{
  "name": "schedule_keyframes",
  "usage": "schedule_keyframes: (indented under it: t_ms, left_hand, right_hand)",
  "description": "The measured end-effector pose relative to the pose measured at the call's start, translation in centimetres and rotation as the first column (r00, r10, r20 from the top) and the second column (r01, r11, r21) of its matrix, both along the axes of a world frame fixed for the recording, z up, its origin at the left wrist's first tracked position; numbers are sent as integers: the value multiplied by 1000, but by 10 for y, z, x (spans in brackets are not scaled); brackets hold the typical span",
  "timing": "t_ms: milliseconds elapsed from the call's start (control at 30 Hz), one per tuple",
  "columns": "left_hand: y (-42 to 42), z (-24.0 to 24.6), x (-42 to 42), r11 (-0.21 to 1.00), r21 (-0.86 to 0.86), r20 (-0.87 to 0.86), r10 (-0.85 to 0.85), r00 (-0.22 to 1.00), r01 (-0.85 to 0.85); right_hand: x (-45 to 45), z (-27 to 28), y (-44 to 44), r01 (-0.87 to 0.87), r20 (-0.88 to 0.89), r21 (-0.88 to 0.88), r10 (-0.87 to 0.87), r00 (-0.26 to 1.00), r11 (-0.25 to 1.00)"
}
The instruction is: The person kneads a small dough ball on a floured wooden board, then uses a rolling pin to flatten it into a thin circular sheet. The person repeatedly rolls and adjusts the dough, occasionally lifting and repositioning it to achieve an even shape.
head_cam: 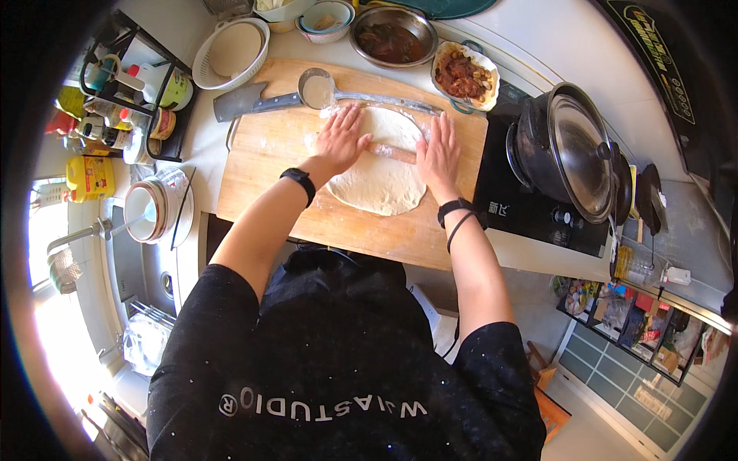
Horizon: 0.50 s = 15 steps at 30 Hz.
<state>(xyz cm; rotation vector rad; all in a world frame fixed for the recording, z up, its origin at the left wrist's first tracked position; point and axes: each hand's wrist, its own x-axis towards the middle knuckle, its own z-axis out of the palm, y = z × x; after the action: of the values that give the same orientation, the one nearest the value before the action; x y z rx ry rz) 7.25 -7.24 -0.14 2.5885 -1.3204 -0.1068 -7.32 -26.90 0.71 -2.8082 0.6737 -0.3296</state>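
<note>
A flattened oval of dough (377, 184) lies on a wooden board (265, 190) dusted with flour. Across the dough rests a wooden rolling pin (393, 153), its middle showing between my hands. My left hand (340, 138) lies flat over the pin's left end, and my right hand (439, 151) covers the right end, fingers stretched out away from me. Both palms hide the pin's ends. Just beyond the dough, a metal ladle (317, 89) holds pale flour, its long handle reaching right. A cleaver (239, 102) with a black handle lies left of the ladle.
Behind the board stand a white colander (202, 66), a steel bowl of dark food (394, 40) and a dish of reddish food (466, 78). On the right, a lidded pot (571, 152) sits on a black gas hob (501, 178). Stacked containers (144, 210) stand left, beside the sink.
</note>
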Motion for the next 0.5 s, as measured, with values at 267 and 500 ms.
schedule_keyframes:
  t_ms: [267, 500]
  left_hand:
    - [10, -3, -1, 998, -11, 53, -65, 997, 65]
    - [87, 5, -43, 956, 26, -13, -292, 956, 293]
  right_hand:
    - [2, 1, 4, 53, 6, -71, -53, 999, 996]
    - [-83, 9, 67, -211, -25, 56, 213, 977, 976]
